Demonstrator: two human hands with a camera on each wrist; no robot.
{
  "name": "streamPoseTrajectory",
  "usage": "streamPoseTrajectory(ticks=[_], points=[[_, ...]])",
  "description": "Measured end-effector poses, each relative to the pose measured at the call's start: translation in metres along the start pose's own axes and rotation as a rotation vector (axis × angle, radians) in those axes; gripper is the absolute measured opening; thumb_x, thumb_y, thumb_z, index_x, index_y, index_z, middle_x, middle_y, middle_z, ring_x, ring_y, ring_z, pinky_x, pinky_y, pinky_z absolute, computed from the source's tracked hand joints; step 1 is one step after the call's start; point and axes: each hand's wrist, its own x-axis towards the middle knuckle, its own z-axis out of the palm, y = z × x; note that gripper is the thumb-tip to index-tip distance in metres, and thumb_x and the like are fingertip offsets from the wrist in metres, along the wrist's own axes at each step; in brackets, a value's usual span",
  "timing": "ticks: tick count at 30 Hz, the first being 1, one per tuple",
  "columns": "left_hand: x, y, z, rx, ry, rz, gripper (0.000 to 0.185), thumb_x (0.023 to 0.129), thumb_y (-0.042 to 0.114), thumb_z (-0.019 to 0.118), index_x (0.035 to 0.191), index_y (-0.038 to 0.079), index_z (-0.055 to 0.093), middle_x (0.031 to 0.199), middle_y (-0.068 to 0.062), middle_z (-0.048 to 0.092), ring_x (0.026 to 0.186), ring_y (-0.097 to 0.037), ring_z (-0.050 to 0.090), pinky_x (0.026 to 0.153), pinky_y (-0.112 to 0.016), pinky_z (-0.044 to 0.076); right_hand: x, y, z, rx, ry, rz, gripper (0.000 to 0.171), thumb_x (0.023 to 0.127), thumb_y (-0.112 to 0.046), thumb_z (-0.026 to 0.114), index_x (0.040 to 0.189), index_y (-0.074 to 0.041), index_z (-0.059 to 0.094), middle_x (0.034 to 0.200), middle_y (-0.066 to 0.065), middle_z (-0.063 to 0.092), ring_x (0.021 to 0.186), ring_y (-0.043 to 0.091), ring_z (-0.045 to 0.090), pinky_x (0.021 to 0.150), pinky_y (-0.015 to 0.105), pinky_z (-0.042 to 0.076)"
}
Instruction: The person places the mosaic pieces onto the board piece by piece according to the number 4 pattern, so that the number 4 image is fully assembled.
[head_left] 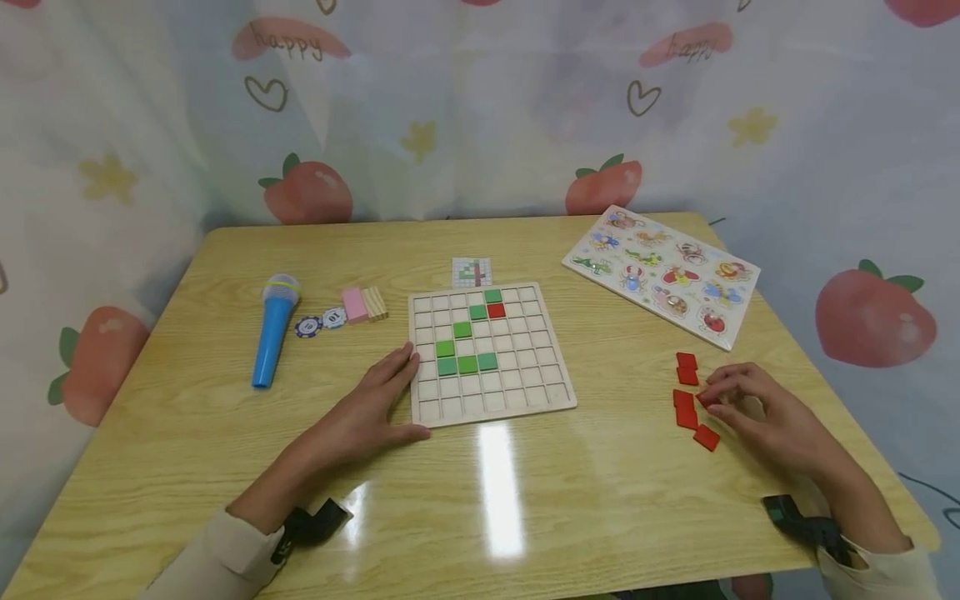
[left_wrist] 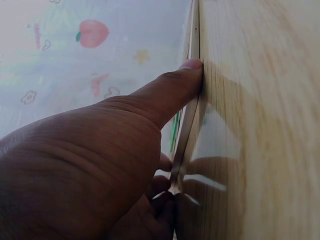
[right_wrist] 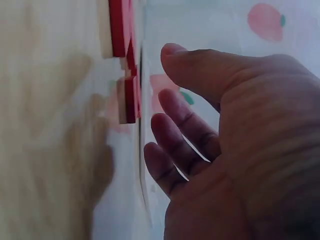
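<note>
My left hand [head_left: 372,406] rests at the left edge of a wooden grid board [head_left: 517,379], fingers along its side and thumb at the front left corner. The left wrist view shows the thumb [left_wrist: 172,85] against the board's edge. Several green tiles [head_left: 467,364] and one red tile [head_left: 496,310] sit in the grid. My right hand [head_left: 772,421] is over the right of the table, thumb and index finger close together right at a small red tile. In the right wrist view the thumb [right_wrist: 195,67] stands apart from the red tiles [right_wrist: 131,100].
Several loose red tiles [head_left: 686,415] lie left of the right hand. Behind them is an insect picture board [head_left: 660,267]. A small pattern card [head_left: 471,272] lies behind the grid. To the left are a blue microphone [head_left: 272,337], two poker chips [head_left: 308,326] and a pink block [head_left: 355,305].
</note>
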Motion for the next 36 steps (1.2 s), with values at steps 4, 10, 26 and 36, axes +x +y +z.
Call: streamPoseTrajectory(ticks=[4, 10, 26, 36], points=[[-0.001, -0.002, -0.001, 0.0, 0.005, -0.009, 0.11, 0.091, 0.044, 0.085, 0.171, 0.008, 0.019, 0.183, -0.008, 0.007, 0.169, -0.036, 0.007, 0.131, -0.061, 0.028, -0.005, -0.006, 0.002, 0.013, -0.028, 0.003, 0.033, 0.092, 0.001, 0.079, 0.115, -0.022, 0.073, 0.118, -0.011, 0.058, 0.095, -0.001, 0.05, 0.076, 0.016, 0.04], [-0.002, -0.006, -0.002, 0.004, 0.011, -0.026, 0.111, 0.091, 0.048, 0.084, 0.171, 0.01, 0.018, 0.183, -0.007, 0.006, 0.169, -0.036, 0.007, 0.13, -0.061, 0.028, -0.006, -0.011, 0.005, 0.024, -0.151, 0.049, 0.034, 0.088, -0.012, 0.087, 0.113, -0.022, 0.065, 0.115, -0.008, 0.053, 0.095, 0.003, 0.047, 0.076, 0.016, 0.038], [-0.002, -0.006, -0.005, 0.017, 0.019, -0.005, 0.11, 0.091, 0.049, 0.084, 0.171, 0.011, 0.019, 0.183, -0.006, 0.006, 0.169, -0.035, 0.008, 0.13, -0.06, 0.029, 0.025, -0.032, 0.004, -0.029, -0.031, -0.045, 0.042, 0.086, 0.001, 0.085, 0.119, -0.017, 0.066, 0.108, -0.006, 0.067, 0.089, -0.002, 0.063, 0.078, 0.009, 0.052], [0.001, -0.002, -0.002, -0.006, -0.013, 0.001, 0.111, 0.091, 0.048, 0.084, 0.171, 0.01, 0.018, 0.183, -0.006, 0.005, 0.17, -0.035, 0.007, 0.131, -0.059, 0.027, 0.116, -0.095, 0.022, -0.098, -0.054, -0.299, 0.036, 0.084, -0.001, 0.087, 0.11, -0.015, 0.067, 0.101, -0.008, 0.069, 0.086, -0.001, 0.065, 0.078, 0.019, 0.058]])
